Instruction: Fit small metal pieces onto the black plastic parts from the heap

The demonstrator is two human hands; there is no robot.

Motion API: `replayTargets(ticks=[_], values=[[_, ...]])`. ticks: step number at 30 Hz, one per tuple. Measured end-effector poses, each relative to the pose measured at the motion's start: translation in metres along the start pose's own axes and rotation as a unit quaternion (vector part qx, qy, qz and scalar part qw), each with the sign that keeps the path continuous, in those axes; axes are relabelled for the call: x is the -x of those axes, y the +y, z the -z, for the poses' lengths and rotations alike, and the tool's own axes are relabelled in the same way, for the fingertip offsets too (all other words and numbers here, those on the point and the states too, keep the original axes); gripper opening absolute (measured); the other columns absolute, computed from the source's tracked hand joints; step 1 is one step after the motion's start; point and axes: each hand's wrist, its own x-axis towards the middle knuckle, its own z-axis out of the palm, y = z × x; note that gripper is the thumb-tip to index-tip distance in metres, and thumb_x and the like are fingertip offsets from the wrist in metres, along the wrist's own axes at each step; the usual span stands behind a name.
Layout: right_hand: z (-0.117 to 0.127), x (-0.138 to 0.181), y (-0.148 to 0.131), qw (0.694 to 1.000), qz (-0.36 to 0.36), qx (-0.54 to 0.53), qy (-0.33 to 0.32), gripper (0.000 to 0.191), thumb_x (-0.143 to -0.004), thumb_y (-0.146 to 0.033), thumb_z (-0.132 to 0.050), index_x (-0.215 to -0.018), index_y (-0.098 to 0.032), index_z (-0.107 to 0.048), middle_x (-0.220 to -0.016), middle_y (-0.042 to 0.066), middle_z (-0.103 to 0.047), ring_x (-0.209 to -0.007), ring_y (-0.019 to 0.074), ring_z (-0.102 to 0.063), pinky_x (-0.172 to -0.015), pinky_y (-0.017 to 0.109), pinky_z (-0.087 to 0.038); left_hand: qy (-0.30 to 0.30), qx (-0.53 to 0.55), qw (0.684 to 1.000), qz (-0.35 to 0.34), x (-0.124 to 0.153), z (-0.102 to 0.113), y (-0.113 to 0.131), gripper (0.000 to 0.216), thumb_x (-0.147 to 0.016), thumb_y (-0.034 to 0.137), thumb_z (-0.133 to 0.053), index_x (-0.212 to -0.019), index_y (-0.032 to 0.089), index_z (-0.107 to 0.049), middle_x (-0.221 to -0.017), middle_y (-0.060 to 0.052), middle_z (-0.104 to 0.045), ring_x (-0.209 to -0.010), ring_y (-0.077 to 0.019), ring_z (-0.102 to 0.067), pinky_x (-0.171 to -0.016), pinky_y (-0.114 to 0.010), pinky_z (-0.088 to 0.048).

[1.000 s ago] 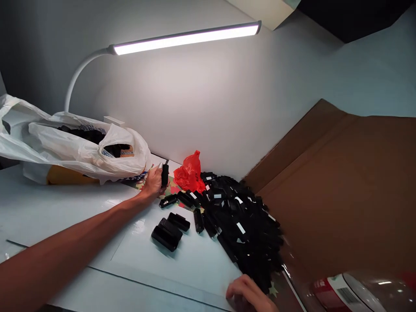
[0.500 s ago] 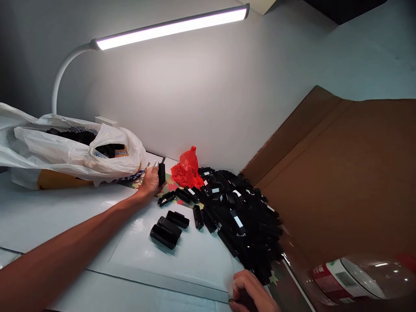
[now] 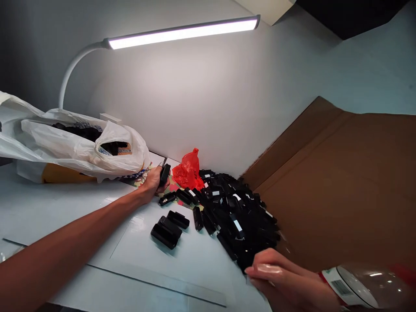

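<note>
My left hand (image 3: 152,182), arm stretched forward, is closed around a small black plastic case (image 3: 164,174) and holds it above the patterned sheet. At the lower right, my right hand (image 3: 279,277) has its thumb and fingers pinched together beside the near edge of the heap. Whatever is between those fingertips, if anything, cannot be made out. A large heap of black plastic cases (image 3: 234,208), some with white labels, spreads over the right of the table. Closer to me, a few open black shells (image 3: 165,234) lie together on the white surface.
Behind the heap sits a crumpled red plastic bag (image 3: 187,171). A stuffed white plastic bag (image 3: 81,151) lies at the left, below a lit lamp (image 3: 185,32). A cardboard box (image 3: 341,186) rises at the right, with a clear bottle (image 3: 373,281) by my right wrist.
My right hand has come further into view, moving right and slightly up, its fingers still pinched. The black case in my left hand has tilted to the right. The camera view has shifted slightly.
</note>
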Motion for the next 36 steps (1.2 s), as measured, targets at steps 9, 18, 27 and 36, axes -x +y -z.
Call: replayTargets(ticks=[9,18,27,36], values=[[-0.065,-0.143,-0.026,0.997,0.003,-0.033,-0.076,0.021,-0.089,-0.041,-0.079,-0.079,-0.023,-0.077,-0.083,0.006,-0.077,-0.077,0.0225,-0.070,-0.071,0.035,-0.057,-0.098,-0.002,0.994,0.049,-0.002,0.004,-0.002,0.038,-0.091,0.053,-0.049,-0.070,0.021,-0.050,-0.043,0.003,-0.043,-0.033,-0.0078,-0.026,-0.036,-0.021,-0.014],[-0.148,-0.194,0.042,0.968,-0.048,-0.225,-0.095,0.039,-0.083,-0.056,-0.078,-0.082,-0.019,-0.066,-0.121,0.013,-0.071,-0.110,0.0265,-0.069,-0.092,0.039,-0.058,-0.063,-0.090,0.994,0.012,-0.002,0.006,-0.015,0.044,-0.085,0.060,-0.053,-0.063,0.022,-0.046,-0.047,0.004,-0.041,-0.039,-0.0090,-0.032,-0.039,-0.023,-0.019],[-0.158,-0.181,0.049,0.965,-0.043,-0.248,-0.068,0.044,-0.081,-0.062,-0.079,-0.082,-0.019,-0.065,-0.109,0.010,-0.067,-0.086,0.0206,-0.065,-0.078,0.035,-0.061,-0.086,-0.119,0.989,-0.028,-0.005,0.002,-0.019,0.044,-0.078,0.055,-0.064,-0.058,0.020,-0.048,-0.051,0.004,-0.041,-0.046,-0.0089,-0.036,-0.044,-0.024,-0.026],[-0.157,-0.180,0.053,0.965,-0.044,-0.247,-0.074,0.041,-0.081,-0.059,-0.078,-0.081,-0.020,-0.065,-0.119,0.012,-0.068,-0.097,0.0236,-0.068,-0.083,0.037,-0.061,-0.068,-0.167,0.982,-0.050,-0.012,0.005,-0.022,0.045,-0.078,0.056,-0.061,-0.057,0.022,-0.041,-0.055,0.005,-0.036,-0.049,-0.0087,-0.032,-0.046,-0.025,-0.023]])
